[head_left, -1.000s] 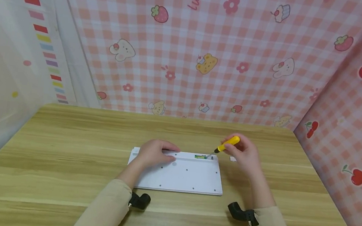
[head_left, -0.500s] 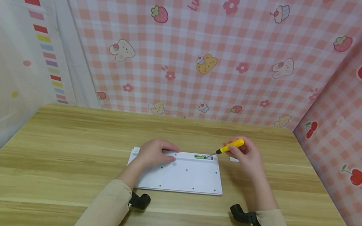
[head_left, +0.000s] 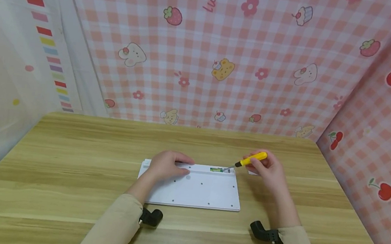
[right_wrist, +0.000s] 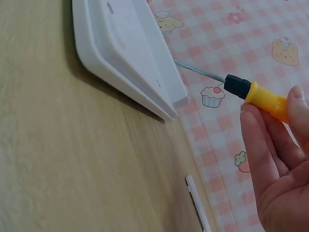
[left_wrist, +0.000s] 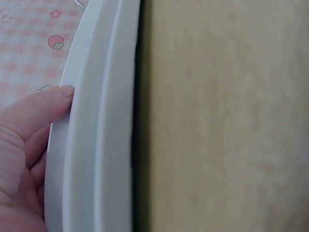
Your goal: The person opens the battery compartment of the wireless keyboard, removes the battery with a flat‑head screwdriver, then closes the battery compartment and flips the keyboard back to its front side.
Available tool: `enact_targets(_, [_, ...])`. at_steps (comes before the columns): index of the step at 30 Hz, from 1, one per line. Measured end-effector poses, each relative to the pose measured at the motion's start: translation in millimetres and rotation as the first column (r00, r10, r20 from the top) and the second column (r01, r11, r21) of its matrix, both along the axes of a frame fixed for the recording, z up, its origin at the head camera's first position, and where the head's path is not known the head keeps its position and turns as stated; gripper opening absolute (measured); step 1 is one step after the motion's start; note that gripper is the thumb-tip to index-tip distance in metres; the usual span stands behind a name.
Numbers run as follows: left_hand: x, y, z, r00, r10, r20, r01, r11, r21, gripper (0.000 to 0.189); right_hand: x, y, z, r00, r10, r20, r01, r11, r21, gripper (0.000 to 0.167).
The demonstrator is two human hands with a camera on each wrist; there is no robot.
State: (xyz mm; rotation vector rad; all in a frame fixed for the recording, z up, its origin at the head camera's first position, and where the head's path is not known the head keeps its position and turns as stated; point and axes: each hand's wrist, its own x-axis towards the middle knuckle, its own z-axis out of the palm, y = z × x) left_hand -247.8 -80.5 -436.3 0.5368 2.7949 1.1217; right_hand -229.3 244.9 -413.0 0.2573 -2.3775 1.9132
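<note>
Frankly, we can't clearly discern the tip of the yellow-handled metal screwdriver [right_wrist: 236, 86]. Right hand [head_left: 270, 172], shifted rightward, pinches its handle; left hand [head_left: 166, 165] grips the rectangular white plastic slab [head_left: 194, 192].

Head view: tip of yellow screwdriver [head_left: 248, 160] too small to tell whether it touches green battery [head_left: 215, 169]. Right wrist view: same tip hidden behind white keyboard [right_wrist: 128, 41]; small white piece [right_wrist: 197, 205] cut off by lower edge. Left wrist view: left hand [left_wrist: 21, 150] cut off; surface [left_wrist: 222, 121] blurred.
</note>
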Motion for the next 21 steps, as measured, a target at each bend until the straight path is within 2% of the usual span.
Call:
enact_targets(4, [-0.8, -0.4, -1.0, 1.000, -0.001, 0.001, 0.001, 1.000, 0.004, 0.025, 1.1, -1.5, 1.9, 1.000, -0.003, -0.012, 0.003, 1.000, 0.031, 0.030])
enact_targets(8, [-0.6, 0.0, -1.2, 1.000, 0.000, -0.002, 0.000, 1.000, 0.003, 0.025, 5.4, -10.5, 11.8, 0.996, 0.014, -0.093, 0.001, 0.987, 0.158, 0.024])
enact_targets(15, [0.3, 0.6, 0.3, 1.000, -0.006, 0.005, 0.006, 1.000, 0.001, 0.025, 11.3, -31.9, 24.8, 0.964, 0.049, -0.263, 0.058, 0.921, 0.386, 0.014])
enact_targets(18, [0.1, 0.4, 0.3, 1.000, -0.002, 0.009, 0.002, 1.000, -0.001, 0.025, 11.6, -40.3, 27.2, 0.939, 0.082, -0.335, 0.084, 0.888, 0.452, 0.015])
enact_targets(21, [0.1, 0.1, 1.1, 1.000, 0.002, 0.015, -0.002, 1.000, -0.003, 0.025, 10.2, -46.5, 28.4, 0.925, 0.105, -0.365, 0.092, 0.871, 0.483, 0.015])
